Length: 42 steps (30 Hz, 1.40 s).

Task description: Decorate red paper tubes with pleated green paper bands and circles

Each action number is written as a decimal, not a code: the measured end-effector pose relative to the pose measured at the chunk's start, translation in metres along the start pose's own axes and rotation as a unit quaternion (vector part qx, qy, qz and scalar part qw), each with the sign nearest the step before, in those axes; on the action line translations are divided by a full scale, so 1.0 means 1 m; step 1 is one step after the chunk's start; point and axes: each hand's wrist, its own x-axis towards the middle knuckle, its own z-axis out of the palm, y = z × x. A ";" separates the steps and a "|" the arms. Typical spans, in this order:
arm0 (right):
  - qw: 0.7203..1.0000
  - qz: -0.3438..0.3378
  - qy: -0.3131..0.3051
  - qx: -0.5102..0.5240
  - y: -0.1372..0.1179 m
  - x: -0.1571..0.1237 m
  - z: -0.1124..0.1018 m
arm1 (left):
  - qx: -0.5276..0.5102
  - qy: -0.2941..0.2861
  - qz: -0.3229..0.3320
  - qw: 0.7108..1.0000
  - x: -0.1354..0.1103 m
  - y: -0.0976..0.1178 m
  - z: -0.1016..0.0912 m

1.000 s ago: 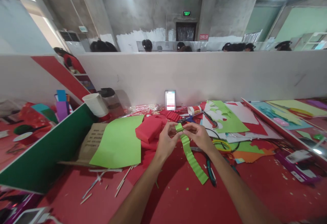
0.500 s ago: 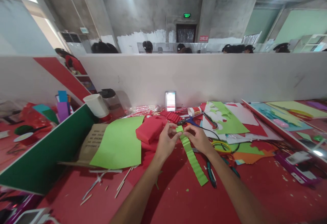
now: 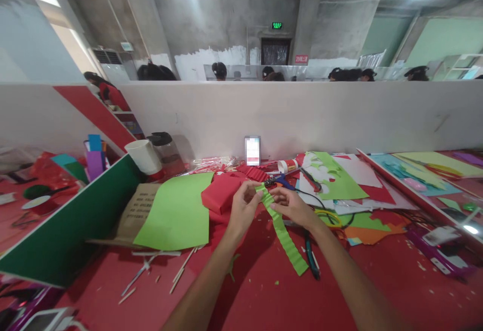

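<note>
Head view: at the centre of the frame, the left hand (image 3: 243, 210) and the right hand (image 3: 293, 208) meet over the red worktop (image 3: 264, 296). Both pinch the upper end of a pleated green strip (image 3: 282, 233), each grip closed on it with fingertips and thumb. The strip runs from the fingers down and to the right, and its lower end lies on the worktop, just beside a pen (image 3: 311, 259).

Left of the hands lie a folded red paper (image 3: 221, 192) and a green sheet (image 3: 175, 211). A white cup (image 3: 143, 157) stands in the middle left. Behind the hands, a phone (image 3: 252, 150) leans on the white partition (image 3: 320, 114), with a glue tube (image 3: 288, 165) to its right. Coloured paper scraps (image 3: 362, 220) are spread at the right.
</note>
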 end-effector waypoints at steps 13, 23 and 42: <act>0.997 0.016 -0.071 0.005 -0.011 -0.006 -0.005 | -0.060 0.029 -0.034 0.997 0.004 0.006 -0.012; 0.982 0.047 -0.065 0.172 -0.011 -0.007 0.005 | -0.019 0.010 -0.009 1.000 0.005 0.025 -0.016; 0.934 0.087 -0.233 0.257 -0.014 -0.014 0.009 | -0.165 -0.074 -0.184 0.966 0.004 0.013 -0.007</act>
